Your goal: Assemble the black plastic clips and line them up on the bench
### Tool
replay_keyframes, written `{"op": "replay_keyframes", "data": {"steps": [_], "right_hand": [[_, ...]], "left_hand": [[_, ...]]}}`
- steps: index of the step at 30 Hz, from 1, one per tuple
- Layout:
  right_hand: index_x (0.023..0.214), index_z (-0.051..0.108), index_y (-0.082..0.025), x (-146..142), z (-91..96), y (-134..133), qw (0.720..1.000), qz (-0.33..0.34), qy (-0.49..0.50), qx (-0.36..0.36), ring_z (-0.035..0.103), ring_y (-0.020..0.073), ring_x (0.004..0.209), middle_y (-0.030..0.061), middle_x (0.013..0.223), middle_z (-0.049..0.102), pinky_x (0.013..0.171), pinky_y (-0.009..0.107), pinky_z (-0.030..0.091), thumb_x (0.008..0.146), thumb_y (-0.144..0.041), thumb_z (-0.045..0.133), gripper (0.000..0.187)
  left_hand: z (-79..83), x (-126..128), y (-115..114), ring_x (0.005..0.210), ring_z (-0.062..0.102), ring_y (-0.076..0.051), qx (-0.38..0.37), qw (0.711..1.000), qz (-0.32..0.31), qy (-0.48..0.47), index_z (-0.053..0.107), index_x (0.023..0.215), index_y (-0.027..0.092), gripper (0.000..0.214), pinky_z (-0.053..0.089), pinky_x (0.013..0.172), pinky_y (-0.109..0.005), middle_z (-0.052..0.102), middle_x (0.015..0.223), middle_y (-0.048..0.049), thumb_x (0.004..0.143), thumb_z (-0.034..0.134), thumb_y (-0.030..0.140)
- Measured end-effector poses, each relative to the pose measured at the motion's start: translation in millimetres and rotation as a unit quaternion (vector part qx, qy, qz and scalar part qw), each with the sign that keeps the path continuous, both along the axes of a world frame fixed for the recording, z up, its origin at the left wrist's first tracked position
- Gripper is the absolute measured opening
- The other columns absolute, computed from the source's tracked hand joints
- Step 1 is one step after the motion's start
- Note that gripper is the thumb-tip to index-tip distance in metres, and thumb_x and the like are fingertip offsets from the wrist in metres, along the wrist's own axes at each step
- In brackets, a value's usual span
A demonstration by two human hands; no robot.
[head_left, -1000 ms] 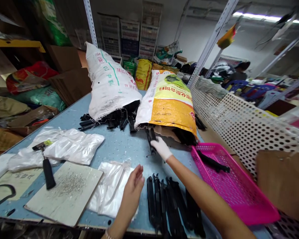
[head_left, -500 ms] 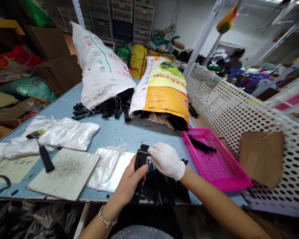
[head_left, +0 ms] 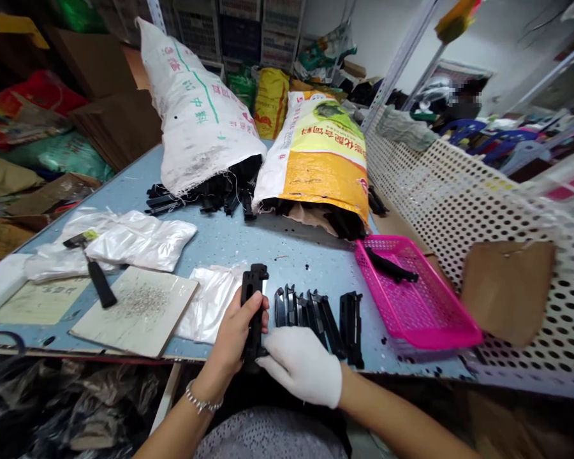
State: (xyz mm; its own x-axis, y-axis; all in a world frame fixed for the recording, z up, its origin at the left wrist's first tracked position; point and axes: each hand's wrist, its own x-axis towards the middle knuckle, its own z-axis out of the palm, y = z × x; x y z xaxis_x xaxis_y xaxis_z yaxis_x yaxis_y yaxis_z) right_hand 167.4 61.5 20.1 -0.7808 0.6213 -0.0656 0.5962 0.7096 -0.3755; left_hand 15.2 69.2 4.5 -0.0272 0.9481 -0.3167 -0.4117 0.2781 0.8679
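Observation:
My left hand (head_left: 233, 335), bare with a bracelet at the wrist, is wrapped round a long black plastic part (head_left: 255, 280) held upright at the table's front edge. Its thumb lies across the part's face. My right hand (head_left: 303, 368), in a white glove, has its fingers closed at the part's lower end; what the fingertips grip there is partly hidden. Just beyond the glove, several similar black parts (head_left: 316, 315) lie side by side on the blue table (head_left: 296, 255). White plastic bags (head_left: 205, 306) lie left of the held part.
On the right stands a pink basket (head_left: 435, 312) with one black part (head_left: 390, 264) inside, beside a perforated white panel (head_left: 502, 210). A white sack (head_left: 196, 121) and a yellow-orange sack (head_left: 325, 175) spill black parts. A hammer (head_left: 98, 277) rests by a board (head_left: 138, 312).
My right hand has moved from the part's upper end down to its lower end. The left hand has shifted slightly left with the part, uncovering the row of black parts.

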Motion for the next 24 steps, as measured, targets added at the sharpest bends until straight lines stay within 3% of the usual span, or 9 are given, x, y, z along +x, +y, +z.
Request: {"op": "replay_keyframes", "data": {"steps": [4, 6, 9, 10, 12, 15, 20, 24], "right_hand": [[0.079, 0.062, -0.02, 21, -20.3, -20, 0.997, -0.068, 0.016, -0.036, 0.059, 0.0146, 0.069, 0.0, 0.075, 0.064, 0.064, 0.027, 0.04, 0.102, -0.038, 0.037, 0.039], [0.092, 0.066, -0.022, 50, -31.0, -22, 0.984, -0.174, 0.033, -0.006, 0.062, 0.0188, 0.09, 0.0044, 0.093, 0.067, 0.081, 0.031, 0.045, 0.103, -0.039, 0.035, 0.037], [0.129, 0.057, -0.017, 98, -56.2, -20, 0.911, -0.409, 0.0, 0.045, 0.049, 0.0315, 0.126, 0.018, 0.135, 0.054, 0.103, 0.048, 0.039, 0.099, -0.047, 0.039, 0.046], [0.138, 0.049, -0.012, 110, -66.8, -18, 0.893, -0.449, -0.019, 0.037, 0.043, 0.0347, 0.132, 0.0218, 0.143, 0.046, 0.105, 0.051, 0.038, 0.098, -0.049, 0.041, 0.055], [0.147, 0.037, -0.007, 123, -87.0, -10, 0.885, -0.464, -0.038, 0.017, 0.032, 0.0372, 0.141, 0.0238, 0.153, 0.033, 0.109, 0.053, 0.035, 0.096, -0.048, 0.043, 0.066], [0.15, 0.034, -0.006, 129, -101.7, 9, 0.898, -0.439, -0.028, 0.02, 0.025, 0.035, 0.145, 0.0203, 0.157, 0.03, 0.116, 0.051, 0.028, 0.096, -0.04, 0.043, 0.064], [0.143, 0.045, -0.011, 142, -77.0, 39, 0.923, -0.385, 0.02, -0.013, 0.036, 0.0289, 0.141, 0.0172, 0.15, 0.043, 0.117, 0.046, 0.03, 0.095, -0.044, 0.043, 0.058], [0.14, 0.049, -0.015, 140, -64.0, 31, 0.915, -0.402, 0.002, 0.035, 0.04, 0.0317, 0.136, 0.0151, 0.144, 0.049, 0.114, 0.049, 0.032, 0.094, -0.046, 0.046, 0.056]], "left_hand": [[-27.0, 7, -4, 0.056, 0.055, -0.01, 0.006, 0.997, 0.04, 0.061, 0.051, 0.104, 0.022, 0.039, 0.048, 0.054, -0.022, 0.059, 0.075, 0.0035, 0.082, 0.069, 0.049], [-44.9, 9, -4, 0.059, 0.059, -0.011, -0.019, 0.997, 0.042, 0.068, 0.051, 0.106, 0.022, 0.042, 0.051, 0.058, -0.024, 0.061, 0.077, 0.0028, 0.081, 0.07, 0.05], [-67.5, 19, -2, 0.073, 0.065, -0.015, -0.068, 0.996, 0.05, 0.031, 0.053, 0.107, 0.021, 0.046, 0.055, 0.067, -0.028, 0.064, 0.09, -0.0018, 0.079, 0.071, 0.053], [-72.9, 25, 0, 0.075, 0.065, -0.015, -0.072, 0.996, 0.053, 0.021, 0.054, 0.108, 0.021, 0.047, 0.055, 0.067, -0.028, 0.064, 0.09, -0.0021, 0.078, 0.073, 0.052], [-80.1, 40, 6, 0.072, 0.063, -0.014, -0.064, 0.996, 0.063, 0.009, 0.057, 0.108, 0.019, 0.047, 0.053, 0.066, -0.024, 0.064, 0.084, -0.0014, 0.077, 0.075, 0.049], [-84.1, 56, 22, 0.074, 0.063, -0.012, -0.045, 0.996, 0.071, -0.028, 0.061, 0.104, 0.017, 0.043, 0.052, 0.07, -0.022, 0.066, 0.085, -0.0024, 0.079, 0.074, 0.049], [-80.7, 34, 38, 0.076, 0.069, -0.018, -0.079, 0.989, 0.051, -0.111, 0.065, 0.1, 0.011, 0.043, 0.058, 0.073, -0.03, 0.071, 0.09, -0.0115, 0.087, 0.064, 0.051], [-75.3, 13, 31, 0.093, 0.072, -0.025, -0.113, 0.969, 0.053, -0.211, 0.067, 0.097, 0.009, 0.038, 0.059, 0.087, -0.038, 0.072, 0.097, -0.0158, 0.094, 0.054, 0.044]]}}
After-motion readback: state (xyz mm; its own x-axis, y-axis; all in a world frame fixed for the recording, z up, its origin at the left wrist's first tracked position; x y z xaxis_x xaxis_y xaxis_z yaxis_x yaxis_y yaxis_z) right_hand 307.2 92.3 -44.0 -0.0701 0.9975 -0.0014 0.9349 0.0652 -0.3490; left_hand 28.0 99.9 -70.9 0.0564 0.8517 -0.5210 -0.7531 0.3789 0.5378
